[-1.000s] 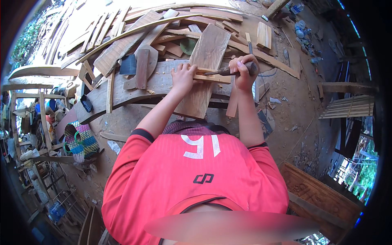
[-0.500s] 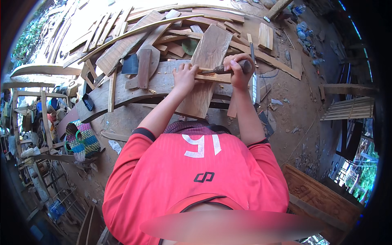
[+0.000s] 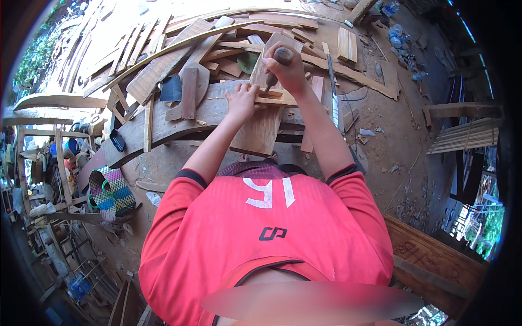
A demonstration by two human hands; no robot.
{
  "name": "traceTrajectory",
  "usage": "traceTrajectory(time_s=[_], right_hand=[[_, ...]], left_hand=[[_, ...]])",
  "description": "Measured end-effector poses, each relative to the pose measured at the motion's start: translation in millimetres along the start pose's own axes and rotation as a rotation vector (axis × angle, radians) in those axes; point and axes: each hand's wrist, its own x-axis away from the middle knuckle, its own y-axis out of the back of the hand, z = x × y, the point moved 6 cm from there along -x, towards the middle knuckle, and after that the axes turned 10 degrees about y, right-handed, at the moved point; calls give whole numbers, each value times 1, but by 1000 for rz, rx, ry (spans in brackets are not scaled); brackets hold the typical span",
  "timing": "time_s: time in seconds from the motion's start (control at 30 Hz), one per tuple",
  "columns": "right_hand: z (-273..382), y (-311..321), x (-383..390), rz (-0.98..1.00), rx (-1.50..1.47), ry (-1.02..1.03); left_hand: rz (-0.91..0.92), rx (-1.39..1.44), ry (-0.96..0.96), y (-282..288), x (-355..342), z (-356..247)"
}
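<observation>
My right hand [image 3: 283, 65] grips a wooden-handled chisel [image 3: 282, 54], now nearly upright, its blade in a carved recess of a short light wood piece [image 3: 285, 100]. My left hand [image 3: 241, 100] grips the left end of that piece, fingers bent over it. Beneath the piece lies a broad brown board [image 3: 253, 137], crossing a long curved grey plank [image 3: 136, 136].
Loose boards [image 3: 185, 38] are piled beyond. A long metal bar [image 3: 333, 92] lies at right. Left are a woven basket [image 3: 111, 190] and a cluttered wooden rack [image 3: 60, 168]. A carved panel [image 3: 429, 255] is at lower right, plastic bottles [image 3: 398, 37] at upper right.
My right hand has moved up and leftward, tilting the chisel from nearly level to steep. My left hand stays on the wood piece, shifted slightly left.
</observation>
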Motion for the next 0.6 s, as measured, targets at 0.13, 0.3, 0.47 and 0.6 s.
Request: traceTrajectory(time_s=[0.13,0.3,0.47,0.6], right_hand=[[0,-5,6,-6,1,-1],[7,3,15,-95,100,63],[8,11,19,-224,35,106],[3,6,16,-202,77,121]], left_hand=[[184,169,31,10,-3,3],[124,218,-92,-8,-8,15],[103,206,-119,-4,-8,12],[128,194,-88,-1,-7,11]])
